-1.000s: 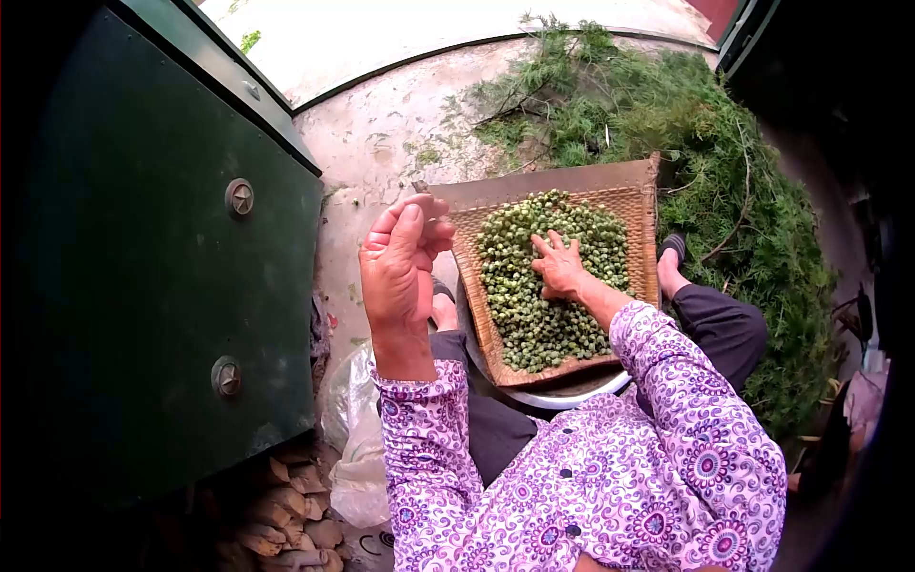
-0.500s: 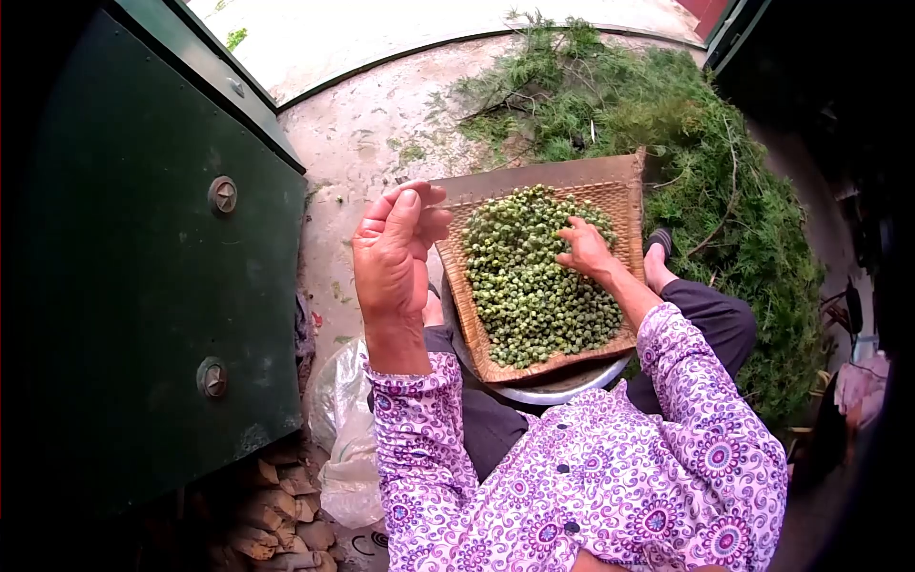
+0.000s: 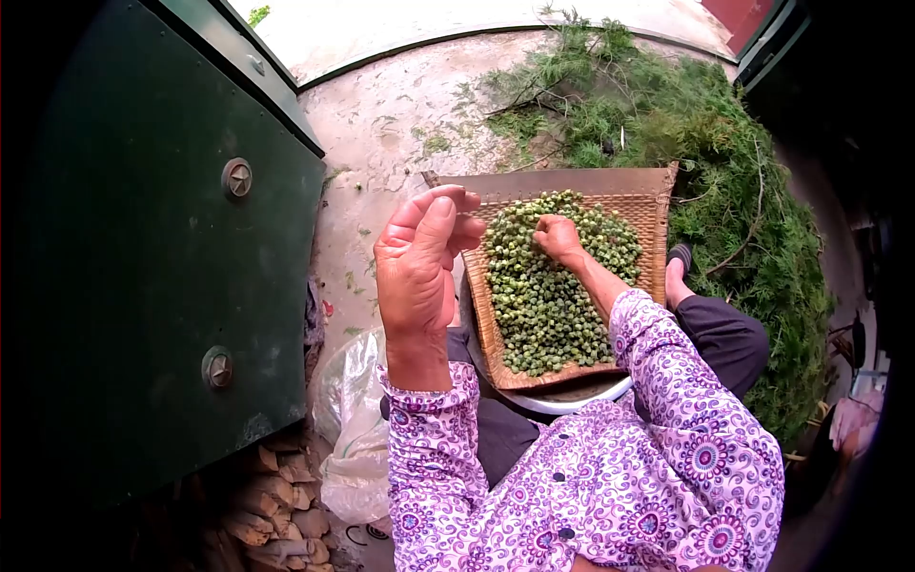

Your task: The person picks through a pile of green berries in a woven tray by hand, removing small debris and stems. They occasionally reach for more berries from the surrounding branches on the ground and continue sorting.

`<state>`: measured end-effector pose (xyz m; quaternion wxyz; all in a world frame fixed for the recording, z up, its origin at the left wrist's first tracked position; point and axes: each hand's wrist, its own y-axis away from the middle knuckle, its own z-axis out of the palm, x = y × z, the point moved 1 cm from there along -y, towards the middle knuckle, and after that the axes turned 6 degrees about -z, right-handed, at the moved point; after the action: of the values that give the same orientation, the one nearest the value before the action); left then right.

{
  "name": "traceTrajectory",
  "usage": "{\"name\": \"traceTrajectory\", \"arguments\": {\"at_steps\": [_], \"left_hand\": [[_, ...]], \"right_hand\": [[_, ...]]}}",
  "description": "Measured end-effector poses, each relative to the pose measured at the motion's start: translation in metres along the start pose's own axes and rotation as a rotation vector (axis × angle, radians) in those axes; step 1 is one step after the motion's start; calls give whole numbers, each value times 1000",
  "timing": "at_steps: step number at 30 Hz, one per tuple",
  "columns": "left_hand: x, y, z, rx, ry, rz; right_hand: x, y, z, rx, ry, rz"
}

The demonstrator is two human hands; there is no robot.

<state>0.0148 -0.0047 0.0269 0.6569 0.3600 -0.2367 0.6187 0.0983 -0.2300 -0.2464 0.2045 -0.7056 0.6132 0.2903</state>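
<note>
A woven winnowing basket [image 3: 658,243] lies over my lap, heaped with small round green cones [image 3: 553,329]. Over the upper middle of the heap is my right hand [image 3: 559,238], its fingers drawn together at the cones. Whatever sits between those fingertips is too small to make out. My left hand [image 3: 419,262] is raised at the basket's left side, apart from the heap. Its fingers curl inward with the thumb lying near them, and the inside of the grip is hidden. Beneath the basket shows the pale rim of a round basin [image 3: 562,405].
Cut green branches [image 3: 705,143] spread over the floor behind and right of the basket. A dark green metal door [image 3: 172,257] stands at the left. Below it are stacked firewood pieces [image 3: 276,505] and a clear plastic bag [image 3: 353,448]. My shod foot [image 3: 679,267] is right of the basket.
My right hand has moved left over the cones, and its spread fingers have closed together. The left hand stays raised and curled. The whole view has shifted slightly.
</note>
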Motion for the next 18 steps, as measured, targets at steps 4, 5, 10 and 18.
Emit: {"name": "traceTrajectory", "arguments": {"at_steps": [4, 5, 10, 18], "left_hand": [[-10, 3, 9, 33, -284, 100], [-16, 3, 14, 47, -461, 150], [-68, -4, 30, -131, -954, 330], [-99, 3, 49, -394, -679, -98]], "right_hand": [[-44, 25, -59, -118, -622, 197], [-58, 32, -76, -120, -664, 159], [-134, 77, -157, -210, -807, -115], [-148, 120, -201, -136, -659, -220]]}}
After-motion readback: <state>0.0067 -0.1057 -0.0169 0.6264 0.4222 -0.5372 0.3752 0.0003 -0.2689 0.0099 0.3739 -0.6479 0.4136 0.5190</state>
